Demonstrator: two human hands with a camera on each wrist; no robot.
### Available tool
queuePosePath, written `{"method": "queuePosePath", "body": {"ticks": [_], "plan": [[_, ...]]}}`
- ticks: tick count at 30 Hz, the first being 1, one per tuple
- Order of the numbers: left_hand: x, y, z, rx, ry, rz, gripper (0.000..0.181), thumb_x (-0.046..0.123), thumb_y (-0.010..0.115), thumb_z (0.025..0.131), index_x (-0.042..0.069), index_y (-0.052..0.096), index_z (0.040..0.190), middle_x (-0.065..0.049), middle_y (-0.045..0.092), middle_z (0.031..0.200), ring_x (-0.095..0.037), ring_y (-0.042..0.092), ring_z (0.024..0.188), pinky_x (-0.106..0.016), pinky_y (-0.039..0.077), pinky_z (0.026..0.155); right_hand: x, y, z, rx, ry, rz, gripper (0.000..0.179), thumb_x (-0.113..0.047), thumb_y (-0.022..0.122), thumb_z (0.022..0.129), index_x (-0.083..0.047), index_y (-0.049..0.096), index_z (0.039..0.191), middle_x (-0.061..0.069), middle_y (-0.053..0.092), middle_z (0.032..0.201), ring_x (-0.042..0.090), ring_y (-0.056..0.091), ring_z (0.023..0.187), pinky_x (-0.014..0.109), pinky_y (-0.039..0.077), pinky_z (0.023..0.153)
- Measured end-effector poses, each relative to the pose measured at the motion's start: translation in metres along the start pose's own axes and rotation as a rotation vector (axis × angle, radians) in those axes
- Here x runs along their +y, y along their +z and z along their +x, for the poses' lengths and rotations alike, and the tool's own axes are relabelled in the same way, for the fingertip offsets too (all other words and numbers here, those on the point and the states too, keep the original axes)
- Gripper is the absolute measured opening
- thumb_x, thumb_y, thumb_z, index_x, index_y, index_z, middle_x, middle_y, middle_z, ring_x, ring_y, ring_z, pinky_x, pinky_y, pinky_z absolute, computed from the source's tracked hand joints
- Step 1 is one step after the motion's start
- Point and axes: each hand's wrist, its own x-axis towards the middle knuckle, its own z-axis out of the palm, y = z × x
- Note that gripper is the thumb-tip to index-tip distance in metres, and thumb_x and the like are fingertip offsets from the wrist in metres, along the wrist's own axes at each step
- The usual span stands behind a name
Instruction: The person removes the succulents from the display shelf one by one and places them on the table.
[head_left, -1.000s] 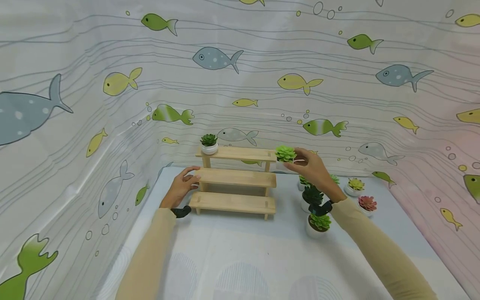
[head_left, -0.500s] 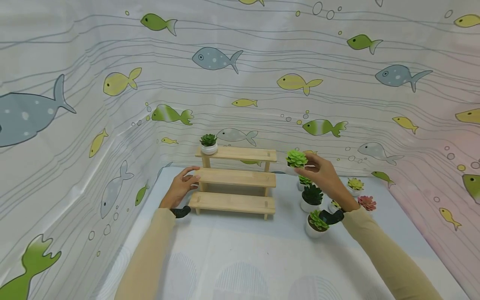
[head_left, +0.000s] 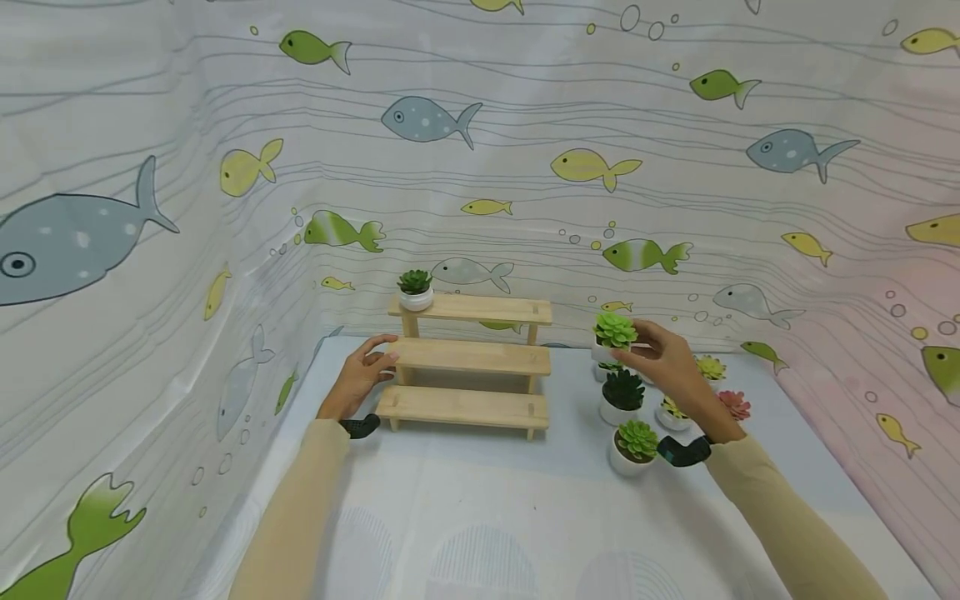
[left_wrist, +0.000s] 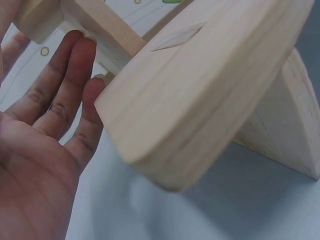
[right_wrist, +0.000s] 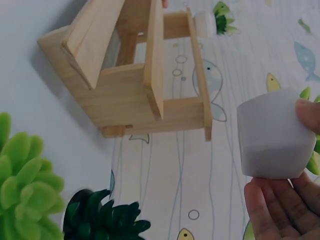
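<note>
My right hand grips a potted succulent with bright green leaves. In the right wrist view its smooth white pot is held between thumb and fingers, off to the right of the shelf. A three-tier wooden plant shelf stands at the back. My left hand is at the shelf's left end, relaxed fingers against the middle tier. The left wrist view shows its fingertips right at the wooden edge. A dark green succulent in a white pot sits on the top tier's left end.
Below the held pot stand a dark green potted succulent and a lighter green one. Farther right are a small yellow-green one, another yellow-green one and a red one. A fish-print cloth hangs behind.
My right hand has moved right and slightly down with the bright green potted succulent, away from the top tier's right end. The left hand stays at the shelf.
</note>
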Motion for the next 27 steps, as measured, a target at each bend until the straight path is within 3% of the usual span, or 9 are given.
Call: {"method": "queuePosePath", "body": {"ticks": [10,11,14,17,22,27], "plan": [[0.0,0.001,0.0,0.006,-0.003,0.011,0.055,0.025,0.073,0.099,0.015,0.052,0.148,-0.006,0.068,0.105,-0.023,0.064,0.101,-0.063,0.041,0.106,0.016,-0.017,-0.03,0.043,0.052,-0.033,0.086,-0.045,0.073,0.096,-0.005,0.032,0.161,0.023,0.044,0.155,0.042,0.051,0.135,0.059,0.046,0.104],[0.0,0.001,0.0,0.008,-0.004,0.014,0.055,0.026,0.073,0.099,0.016,0.052,0.148,-0.005,0.069,0.105,-0.022,0.064,0.101,-0.063,0.042,0.106,0.018,-0.019,-0.033,0.047,0.055,-0.038,0.087,-0.045,0.073,0.096,-0.004,0.032,0.161,0.023,0.045,0.154,0.043,0.051,0.135,0.057,0.047,0.104],[-0.001,0.002,-0.002,0.014,-0.005,0.017,0.056,0.027,0.073,0.099,0.016,0.052,0.149,-0.004,0.069,0.105,-0.022,0.064,0.101,-0.062,0.043,0.105,0.024,-0.024,-0.041,0.051,0.064,-0.028,0.087,-0.043,0.073,0.096,-0.002,0.03,0.161,0.024,0.045,0.153,0.044,0.051,0.135,0.036,0.054,0.099],[-0.001,0.003,-0.004,0.013,-0.005,0.01,0.056,0.026,0.073,0.099,0.015,0.051,0.15,-0.004,0.068,0.104,-0.022,0.063,0.102,-0.062,0.043,0.105,0.031,-0.029,-0.05,0.049,0.082,-0.04,0.088,-0.043,0.073,0.097,-0.001,0.029,0.161,0.025,0.042,0.154,0.044,0.05,0.134,0.029,0.054,0.095],[0.0,0.004,-0.008,0.012,0.001,0.002,0.056,0.026,0.073,0.099,0.015,0.051,0.149,-0.003,0.068,0.099,-0.022,0.063,0.101,-0.064,0.041,0.106,0.045,-0.034,-0.065,0.045,0.123,-0.066,0.09,-0.044,0.071,0.098,0.001,0.026,0.161,0.027,0.038,0.156,0.046,0.049,0.135,0.055,0.049,0.102],[0.0,0.005,-0.008,0.008,0.015,0.005,0.056,0.026,0.073,0.099,0.014,0.051,0.149,-0.003,0.067,0.096,-0.022,0.064,0.1,-0.062,0.043,0.104,0.058,-0.039,-0.077,0.035,0.15,-0.074,0.093,-0.044,0.071,0.098,0.002,0.022,0.161,0.03,0.034,0.158,0.05,0.047,0.135,0.063,0.046,0.102]]}}
